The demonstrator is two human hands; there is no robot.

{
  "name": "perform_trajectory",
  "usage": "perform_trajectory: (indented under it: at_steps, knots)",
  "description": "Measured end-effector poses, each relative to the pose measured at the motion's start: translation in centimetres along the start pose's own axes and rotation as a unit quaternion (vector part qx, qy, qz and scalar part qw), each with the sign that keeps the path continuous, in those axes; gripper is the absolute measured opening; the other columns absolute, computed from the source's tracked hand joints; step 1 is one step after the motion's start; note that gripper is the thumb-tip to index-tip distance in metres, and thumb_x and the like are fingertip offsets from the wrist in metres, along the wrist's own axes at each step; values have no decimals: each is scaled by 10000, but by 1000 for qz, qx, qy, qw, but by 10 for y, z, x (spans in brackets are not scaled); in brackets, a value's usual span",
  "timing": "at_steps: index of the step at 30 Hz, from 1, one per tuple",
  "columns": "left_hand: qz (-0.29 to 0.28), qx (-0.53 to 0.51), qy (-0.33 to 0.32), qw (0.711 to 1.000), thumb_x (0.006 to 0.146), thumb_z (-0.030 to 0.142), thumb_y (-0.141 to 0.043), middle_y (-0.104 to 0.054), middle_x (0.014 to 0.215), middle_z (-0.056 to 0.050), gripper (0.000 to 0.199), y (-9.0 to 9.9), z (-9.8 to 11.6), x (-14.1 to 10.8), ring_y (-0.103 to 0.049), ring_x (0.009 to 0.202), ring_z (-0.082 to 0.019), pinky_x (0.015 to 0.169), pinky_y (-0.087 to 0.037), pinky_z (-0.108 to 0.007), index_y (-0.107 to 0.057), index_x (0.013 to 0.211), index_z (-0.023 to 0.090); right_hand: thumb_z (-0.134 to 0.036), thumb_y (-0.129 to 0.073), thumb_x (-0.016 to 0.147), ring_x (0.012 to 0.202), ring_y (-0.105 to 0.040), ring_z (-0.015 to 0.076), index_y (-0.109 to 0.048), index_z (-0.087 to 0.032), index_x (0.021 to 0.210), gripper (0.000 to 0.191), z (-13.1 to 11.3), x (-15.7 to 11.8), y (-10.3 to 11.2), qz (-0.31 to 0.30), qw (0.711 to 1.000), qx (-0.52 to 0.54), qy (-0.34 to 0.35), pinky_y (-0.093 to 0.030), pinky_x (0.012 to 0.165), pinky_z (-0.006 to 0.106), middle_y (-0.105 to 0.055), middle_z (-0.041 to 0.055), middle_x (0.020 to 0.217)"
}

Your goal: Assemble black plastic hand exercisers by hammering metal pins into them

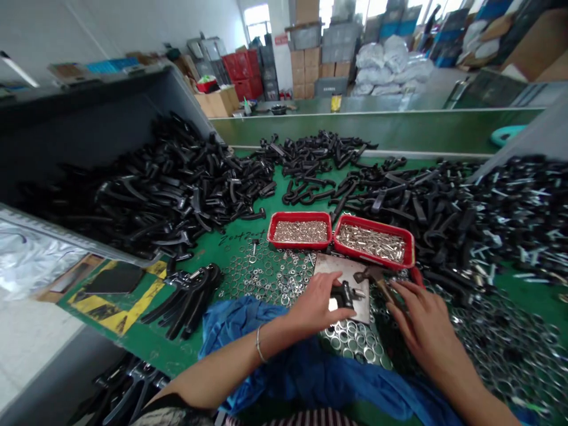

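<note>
Seen from the head camera, the left hand point(315, 305) curls around a black plastic part point(344, 296) resting on a steel plate point(339, 273), while the right hand point(426, 322) grips a small hammer point(373, 277). The green desk point(133, 349) carries two red trays point(299, 215) of metal rivets point(299, 232), scattered washers point(266, 275) and heaps of black plastic parts point(155, 183). Beyond the desk stand stacked cardboard boxes point(304, 74), red crates point(239, 65) and white sacks point(381, 68).

Handwritten "2024" point(242, 238) twice on the green work mat point(146, 349)
</note>
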State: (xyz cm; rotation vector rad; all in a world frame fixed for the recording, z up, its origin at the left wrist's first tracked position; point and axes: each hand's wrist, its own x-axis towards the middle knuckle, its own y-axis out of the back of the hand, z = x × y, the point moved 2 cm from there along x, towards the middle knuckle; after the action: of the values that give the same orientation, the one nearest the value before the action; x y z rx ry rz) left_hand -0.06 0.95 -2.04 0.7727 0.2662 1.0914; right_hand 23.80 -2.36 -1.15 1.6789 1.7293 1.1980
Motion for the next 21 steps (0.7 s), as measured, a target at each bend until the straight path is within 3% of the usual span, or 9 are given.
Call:
perform_trajectory:
  at_steps: [2, 5, 7, 9, 12, 15, 18, 21]
  knots:
    - [23, -33, -11, 999, 756, 519, -762, -593, 1194, -121, 814, -2, 12, -16, -558, 1120, -292, 990, -490, -490, -384, 1393, 182, -479, -505, 944, 1226, -549, 317, -580, -229, 1302, 443, -11, 8, -4, -56, 997, 55, 21, -397, 1066, 512, -610, 129, 1306]
    - [15, -35, -44, 998, 771, 553, -737, -578, 1227, -142, 804, 5, 27, -34, -556, 1136, -293, 992, -492, -485, -390, 1392, 178, -473, -495, 965, 1004, -660, 240, -642, -253, 1120, 306, -23, 15, -13, -184, 970, 160, -15, -529, 891, 388, -701, 64, 1074]
    - [-18, -21, -65, 998, 780, 566, -723, -555, 1275, -160, 806, 25, 29, -33, -543, 1174, -292, 1007, -488, -463, -393, 1403, 175, -464, -507, 964, 958, -659, 225, -635, -252, 1046, 261, -23, 16, -18, -195, 965, 172, -25, -533, 850, 363, -694, 47, 1012]
    - [-33, 19, -81, 996, 828, 539, -686, -526, 1331, -159, 717, 60, 17, -13, -511, 1232, -280, 1040, -465, -444, -426, 1399, 192, -443, -538, 954, 1008, -636, 231, -619, -253, 1052, 229, -18, 14, -21, -158, 975, 158, 0, -510, 892, 374, -673, 52, 1040]
    - [20, 144, -92, 985, 970, 358, -523, -570, 1285, -107, 338, 130, -29, 44, -500, 1237, -236, 1077, -408, -439, -555, 1276, 216, -405, -558, 949, 1061, -615, 233, -600, -254, 1093, 213, -8, 8, -26, -104, 984, 144, 28, -487, 942, 380, -653, 65, 1088]
    - [37, 299, -11, 954, 937, 107, -450, -566, 1309, -104, 384, 185, -97, 113, -501, 1225, -249, 1048, -390, -447, -563, 1292, 201, -394, -570, 943, 1073, -619, 233, -597, -258, 1102, 211, -6, 7, -35, -78, 989, 126, 21, -496, 945, 370, -655, 64, 1110]
    - [-25, 397, 52, 916, 861, -27, -389, -486, 1410, -127, 602, 202, -154, 168, -488, 1251, -278, 1007, -381, -448, -515, 1381, 248, -381, -544, 950, 980, -668, 224, -626, -262, 1044, 172, -10, 11, -50, -68, 990, 122, 21, -546, 864, 333, -689, 46, 1027]
    - [-64, 418, 51, 905, 884, -5, -369, -441, 1437, -141, 591, 189, -185, 209, -491, 1248, -281, 996, -361, -430, -534, 1375, 281, -356, -539, 942, 874, -707, 217, -660, -266, 997, 161, -8, 16, -67, -40, 990, 130, 39, -582, 768, 293, -714, 39, 946]
